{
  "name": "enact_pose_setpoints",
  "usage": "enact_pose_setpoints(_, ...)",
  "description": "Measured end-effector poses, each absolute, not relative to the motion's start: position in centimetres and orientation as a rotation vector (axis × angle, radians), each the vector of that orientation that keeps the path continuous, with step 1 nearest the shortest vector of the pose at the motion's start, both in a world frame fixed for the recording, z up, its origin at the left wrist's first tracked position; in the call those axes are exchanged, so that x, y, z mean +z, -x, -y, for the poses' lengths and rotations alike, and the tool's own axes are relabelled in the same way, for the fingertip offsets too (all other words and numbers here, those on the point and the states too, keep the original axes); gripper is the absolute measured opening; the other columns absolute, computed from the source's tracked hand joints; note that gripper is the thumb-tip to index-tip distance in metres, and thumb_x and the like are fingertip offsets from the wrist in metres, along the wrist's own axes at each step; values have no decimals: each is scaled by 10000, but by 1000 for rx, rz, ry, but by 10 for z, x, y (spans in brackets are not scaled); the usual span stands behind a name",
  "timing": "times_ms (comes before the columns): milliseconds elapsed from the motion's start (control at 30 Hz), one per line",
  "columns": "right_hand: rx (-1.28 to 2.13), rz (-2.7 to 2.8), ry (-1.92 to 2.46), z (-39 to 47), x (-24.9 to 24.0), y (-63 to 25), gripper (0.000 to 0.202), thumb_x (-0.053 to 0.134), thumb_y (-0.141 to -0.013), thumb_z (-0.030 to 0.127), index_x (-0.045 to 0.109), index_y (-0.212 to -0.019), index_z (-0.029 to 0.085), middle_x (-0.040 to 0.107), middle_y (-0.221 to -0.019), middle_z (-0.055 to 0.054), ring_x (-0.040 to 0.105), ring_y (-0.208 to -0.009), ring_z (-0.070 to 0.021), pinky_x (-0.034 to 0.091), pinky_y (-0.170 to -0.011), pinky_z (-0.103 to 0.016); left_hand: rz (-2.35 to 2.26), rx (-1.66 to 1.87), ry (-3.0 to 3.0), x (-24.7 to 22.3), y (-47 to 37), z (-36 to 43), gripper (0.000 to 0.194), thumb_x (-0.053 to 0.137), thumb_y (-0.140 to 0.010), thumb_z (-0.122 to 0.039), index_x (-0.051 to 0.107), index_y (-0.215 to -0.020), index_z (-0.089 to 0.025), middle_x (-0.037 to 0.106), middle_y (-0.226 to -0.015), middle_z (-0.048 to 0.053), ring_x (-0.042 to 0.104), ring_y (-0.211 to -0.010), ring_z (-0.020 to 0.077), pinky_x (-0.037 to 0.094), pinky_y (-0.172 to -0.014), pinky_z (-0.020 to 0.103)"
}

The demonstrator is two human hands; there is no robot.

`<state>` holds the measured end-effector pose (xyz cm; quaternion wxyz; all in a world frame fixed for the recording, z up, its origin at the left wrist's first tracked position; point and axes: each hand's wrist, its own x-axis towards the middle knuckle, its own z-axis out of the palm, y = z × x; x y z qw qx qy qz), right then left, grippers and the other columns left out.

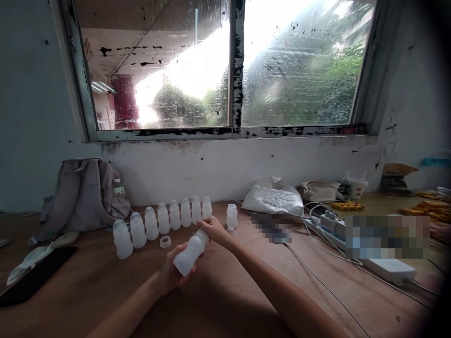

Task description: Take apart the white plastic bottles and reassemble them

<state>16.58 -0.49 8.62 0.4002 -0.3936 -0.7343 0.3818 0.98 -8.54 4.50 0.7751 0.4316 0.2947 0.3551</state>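
A frosted white baby bottle (189, 257) is tilted up to the right in front of me. My left hand (171, 270) wraps round its body. At the bottle's upper end, the fingers of my right hand (212, 230) close on the neck and collar, and they hide part of that end. Behind my hands stands a curved row of several capped baby bottles (151, 224). A loose collar ring (165, 241) lies on the table before the row. To the right, one bottle without a cap (231, 216) stands upright, with a small clear piece (230, 230) by its base.
On the left are a grey backpack (86, 192) and a black flat object (38, 277) with white cloth or plastic (30, 265). A silver padded bag (273, 199) lies at the back. Cables and a white power strip (391, 270) run along the right of the brown table (225, 305).
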Motion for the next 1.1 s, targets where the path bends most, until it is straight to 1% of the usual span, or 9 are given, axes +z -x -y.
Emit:
enact_pose_setpoints(100,986,1802,898,7,89,-168,398,440,-731,346,269,-405,195,236,-390,50,217,-354,-53,193,-334,-208,-597,804,-932,47,-13,86,551,301,-778,-543,509,-1043,-107,544,-531,15,360,-251,56,112,-281,191)
enact_pose_setpoints(233,961,1761,823,11,89,-168,394,442,-729,347,241,-425,196,210,-430,46,184,-402,-59,170,-370,-214,-543,834,-917,47,-16,90,541,293,-782,-531,510,-1037,-107,531,-522,9,334,-243,48,115,-280,186)
enact_pose_setpoints(400,859,1764,796,14,91,-171,385,414,-741,405,309,-441,188,259,-436,41,244,-412,-70,207,-395,-210,-462,751,-810,43,-12,91,554,312,-762,-563,525,-1002,-111,474,-478,-32,270,-221,36,114,-258,177)
enact_pose_setpoints(533,577,1680,922,1,102,-195,363,334,-779,433,418,-527,185,377,-471,31,372,-440,-98,279,-438,-211,-428,672,-810,36,-4,90,607,285,-770,-576,541,-985,-70,466,-445,-23,285,-223,52,119,-247,183)
enact_pose_setpoints(567,467,1697,996,-4,104,-203,345,346,-779,432,450,-561,186,428,-501,23,416,-473,-109,302,-462,-212,-422,694,-809,35,-3,89,609,280,-777,-567,538,-996,-60,482,-462,-11,308,-236,55,123,-250,183)
enact_pose_setpoints(633,269,1765,1146,-16,104,-217,229,439,-748,402,516,-731,188,539,-641,2,499,-587,-130,348,-538,-215,-405,787,-781,35,-1,85,589,291,-787,-544,524,-1027,-59,508,-513,1,335,-261,52,140,-262,179)
enact_pose_setpoints(733,174,2016,1364,-30,93,-226,204,510,-726,320,525,-873,179,593,-797,-36,541,-735,-150,371,-614,-222,-396,925,-715,36,2,79,545,325,-791,-517,489,-1082,-86,516,-585,-2,347,-298,39,177,-285,169)
enact_pose_setpoints(967,267,2291,1536,-35,61,-222,158,616,-620,209,595,-773,175,606,-747,-40,553,-688,-173,364,-566,-230,-451,966,-711,36,1,79,534,346,-792,-517,445,-1143,-127,510,-638,-2,369,-344,44,207,-306,167)
enact_pose_setpoints(1100,285,2355,1566,-32,64,-226,203,658,-573,181,613,-771,169,611,-732,-47,557,-726,-206,376,-619,-263,-515,925,-750,36,-4,82,537,360,-781,-537,454,-1129,-139,526,-671,7,409,-366,54,250,-326,174)
